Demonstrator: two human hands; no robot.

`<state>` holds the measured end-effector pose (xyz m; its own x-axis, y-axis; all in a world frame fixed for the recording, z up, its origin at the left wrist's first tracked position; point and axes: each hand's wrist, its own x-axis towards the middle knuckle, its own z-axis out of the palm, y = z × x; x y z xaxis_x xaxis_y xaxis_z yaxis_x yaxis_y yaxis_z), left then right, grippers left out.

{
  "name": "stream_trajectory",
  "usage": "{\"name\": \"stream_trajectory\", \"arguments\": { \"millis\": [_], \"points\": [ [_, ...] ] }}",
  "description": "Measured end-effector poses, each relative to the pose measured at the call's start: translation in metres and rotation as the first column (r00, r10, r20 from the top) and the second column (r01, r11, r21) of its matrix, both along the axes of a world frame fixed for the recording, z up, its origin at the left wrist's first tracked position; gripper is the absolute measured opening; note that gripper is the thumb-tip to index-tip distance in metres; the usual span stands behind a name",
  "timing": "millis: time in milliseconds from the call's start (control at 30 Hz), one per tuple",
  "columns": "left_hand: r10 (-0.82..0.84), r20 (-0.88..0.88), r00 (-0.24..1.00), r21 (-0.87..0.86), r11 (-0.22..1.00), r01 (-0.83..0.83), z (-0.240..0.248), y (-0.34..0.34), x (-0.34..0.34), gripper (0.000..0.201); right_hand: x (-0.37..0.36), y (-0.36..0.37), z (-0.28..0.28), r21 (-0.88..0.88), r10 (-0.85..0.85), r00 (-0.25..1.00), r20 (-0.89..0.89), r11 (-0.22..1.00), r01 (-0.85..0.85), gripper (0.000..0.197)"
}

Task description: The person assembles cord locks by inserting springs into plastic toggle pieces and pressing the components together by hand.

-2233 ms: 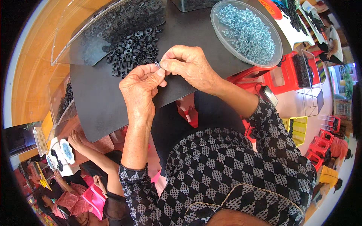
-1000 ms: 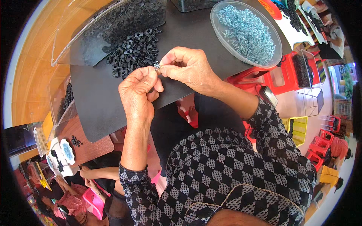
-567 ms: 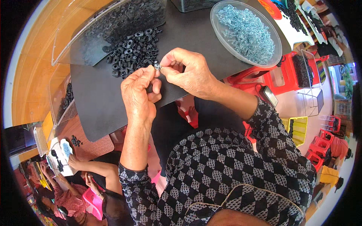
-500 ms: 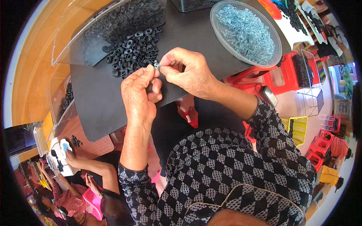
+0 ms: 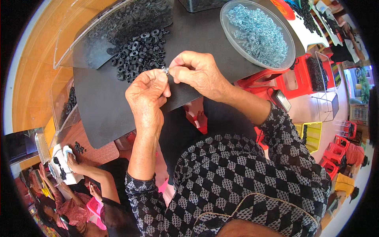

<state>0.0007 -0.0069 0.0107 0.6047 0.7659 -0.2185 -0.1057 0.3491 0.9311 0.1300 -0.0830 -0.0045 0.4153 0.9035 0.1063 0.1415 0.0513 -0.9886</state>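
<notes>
Over the dark table, a small shiny metal piece (image 5: 165,70) is pinched where my two hands' fingertips meet. My left hand (image 5: 147,94) is closed, its thumb and forefinger holding the piece from the left. From the right side, my right hand (image 5: 199,75) has thumb and forefinger pressed together at the same piece. Its exact shape is too small to make out, partly covered by the fingers. Just beyond my left hand lies a loose pile of small black plastic parts (image 5: 139,55). A round clear tub (image 5: 293,59) full of shiny bluish metal springs (image 5: 258,36) stands at the far right.
A clear bin (image 5: 63,59) lies tipped at the far left, with more black parts inside. The dark tabletop (image 5: 102,106) ends just in front of me. Red stools (image 5: 292,81) stand to the right. Another person's arm (image 5: 96,175) works at a lower-left table.
My left fingers have curled in and turned slightly around the small metal piece. My right fingers have shifted a little too. The other person's hand at lower left has moved.
</notes>
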Motion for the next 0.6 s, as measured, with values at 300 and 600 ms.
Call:
{"name": "stream_trajectory", "arguments": {
  "millis": [300,600],
  "points": [
    [0.014,0.011,1.0,0.058,0.998,-0.014,-0.003,0.004,-0.004,0.013,-0.001,-0.002,0.006,-0.027,0.043,0.999,0.018,0.999,-0.043,0.016],
    [-0.151,-0.059,0.987,0.17,0.972,0.159,-0.005,0.013,-0.007,0.013,0.006,-0.002,0.009,-0.07,0.122,0.988,-0.097,0.989,-0.129,0.017]
  ]
}}
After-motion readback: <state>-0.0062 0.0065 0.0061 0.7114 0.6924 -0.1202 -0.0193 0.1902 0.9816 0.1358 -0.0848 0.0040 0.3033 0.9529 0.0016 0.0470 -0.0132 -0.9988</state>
